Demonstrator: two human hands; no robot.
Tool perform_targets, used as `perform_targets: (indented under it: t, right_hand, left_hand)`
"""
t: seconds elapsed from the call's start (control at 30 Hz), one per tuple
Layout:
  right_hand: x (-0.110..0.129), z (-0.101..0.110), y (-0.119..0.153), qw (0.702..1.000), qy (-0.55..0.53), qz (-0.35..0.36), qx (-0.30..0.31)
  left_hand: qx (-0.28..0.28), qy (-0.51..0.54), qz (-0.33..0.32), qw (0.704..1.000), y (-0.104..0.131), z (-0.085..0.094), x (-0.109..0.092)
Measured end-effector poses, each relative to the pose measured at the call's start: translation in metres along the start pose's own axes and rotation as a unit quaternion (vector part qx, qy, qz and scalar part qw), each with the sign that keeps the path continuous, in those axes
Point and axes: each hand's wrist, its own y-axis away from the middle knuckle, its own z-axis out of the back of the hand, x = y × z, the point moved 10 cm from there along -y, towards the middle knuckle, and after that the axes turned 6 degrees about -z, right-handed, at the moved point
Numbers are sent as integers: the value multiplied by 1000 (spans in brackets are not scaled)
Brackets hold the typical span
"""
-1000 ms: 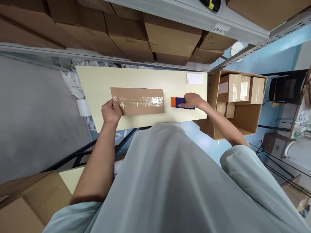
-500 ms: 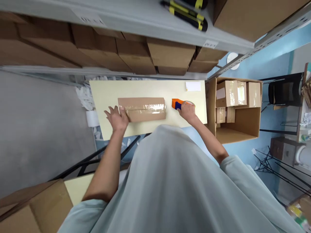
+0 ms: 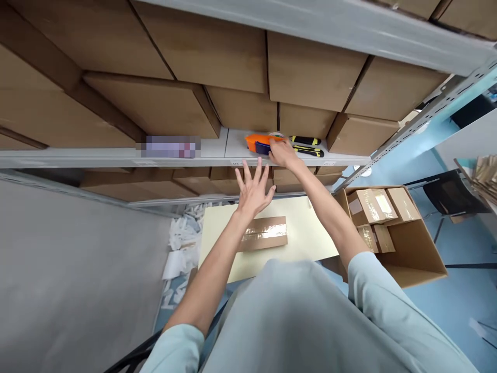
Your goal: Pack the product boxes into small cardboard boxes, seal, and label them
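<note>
My right hand [image 3: 282, 152] is closed on an orange and blue tape dispenser [image 3: 257, 143], at the grey metal shelf [image 3: 233, 147]. Just beyond its fingers lie black and yellow utility knives [image 3: 308, 151] on that shelf. My left hand [image 3: 253, 191] is raised with fingers spread, holding nothing, close to the shelf's front edge. Below it, a long cardboard box [image 3: 267, 234] with shiny clear tape along its top lies on the pale yellow table [image 3: 306, 243]. My left forearm and hand hide part of the box's left end.
Cardboard boxes [image 3: 217, 52] fill the shelves ahead. On the right stands a large open carton [image 3: 419, 264] with several taped boxes inside. White scraps [image 3: 182, 233] lie left of the table; a black chair [image 3: 454, 194] is farther right.
My right hand has lifted the tape dispenser from above the table up to the shelf. My left hand has let go of the long box and risen forward. The view has tilted up.
</note>
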Motion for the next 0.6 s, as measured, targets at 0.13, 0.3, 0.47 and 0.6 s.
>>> perform_targets:
  t: [0.13,0.3,0.47,0.6]
  right_hand:
    - [6,-6,-35,999,1,-16,37]
    - [8,-5,-23,1000,1,-31,2]
    - [37,-49,85,992,-86,62,-64]
    - [50,-145,180,989,-135,50,38]
  left_hand:
    - [11,-10,9,1000,8,4,11]
    - [47,-11,-1,999,39,-10,7]
    - [112,12,-6,994,83,-54,-10]
    - [180,48,-16,982,115,-105,-38]
